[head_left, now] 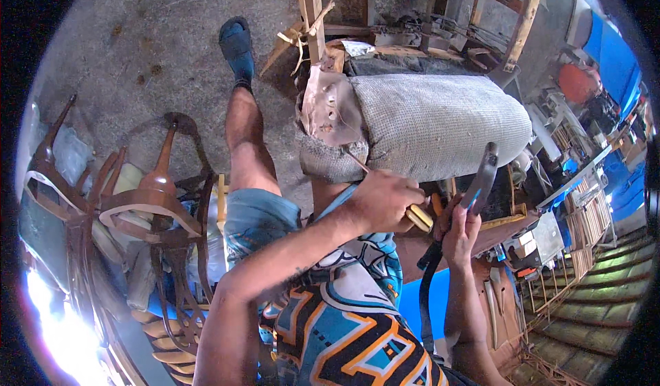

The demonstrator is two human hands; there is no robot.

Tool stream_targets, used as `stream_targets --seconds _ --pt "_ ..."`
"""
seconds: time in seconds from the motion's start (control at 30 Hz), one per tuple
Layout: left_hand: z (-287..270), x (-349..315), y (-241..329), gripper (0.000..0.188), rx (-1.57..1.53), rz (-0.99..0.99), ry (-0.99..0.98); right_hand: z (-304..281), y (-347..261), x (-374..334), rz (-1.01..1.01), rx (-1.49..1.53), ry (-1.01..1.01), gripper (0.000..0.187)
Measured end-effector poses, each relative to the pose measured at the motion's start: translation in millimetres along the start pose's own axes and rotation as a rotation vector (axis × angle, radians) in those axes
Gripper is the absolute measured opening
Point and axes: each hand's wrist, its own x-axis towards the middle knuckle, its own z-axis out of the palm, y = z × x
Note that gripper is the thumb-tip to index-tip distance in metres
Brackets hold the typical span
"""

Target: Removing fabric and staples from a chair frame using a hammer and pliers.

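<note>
A worn upholstered piece [440,118] covered in grey woven fabric lies before me, its rounded end to the right. At its left end is a pinkish-beige panel [331,107] with small holes. My left hand [388,202] is closed round a screwdriver-like tool with a yellow and black handle [419,218]. Its thin metal shaft [355,160] points at the lower edge of that panel; the exact tip contact cannot be made out. My right hand [460,229] is closed on a long dark tool [482,174] with a rounded upper end, raised just right of my left hand.
A wooden frame post [311,15] stands beyond the panel, with splintered wood beside it. Brown wooden chair parts [151,207] crowd the left. A black hose or strap [425,303] hangs below my right hand. Tools and boxes [526,244] line the right; my sandalled foot [237,49] rests on concrete.
</note>
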Motion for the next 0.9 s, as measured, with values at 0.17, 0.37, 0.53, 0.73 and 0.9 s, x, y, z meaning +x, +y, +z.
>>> stream_targets --seconds 0.17,0.37,0.53,0.73,0.9 --pt "-11.3 8.9 7.4 0.018 -0.100 -0.052 0.017 12.8 -10.4 -2.9 -0.029 -0.089 -0.082 0.027" --pt "-10.3 9.0 9.7 0.017 -0.181 -0.009 0.111 9.0 -16.3 1.6 -0.104 -0.154 -0.123 0.028" --pt "-12.6 5.5 -0.7 0.024 -0.141 0.029 -0.018 10.8 -35.9 1.4 -0.079 -0.147 -0.176 0.028" --pt "-19.2 23.1 0.3 0.015 -0.228 -0.133 0.170 11.5 -26.7 9.2 -0.172 -0.200 -0.155 0.032" --pt "-17.9 30.3 4.4 0.014 -0.228 -0.151 0.221 13.4 -33.9 13.4 -0.161 -0.251 -0.202 0.033"
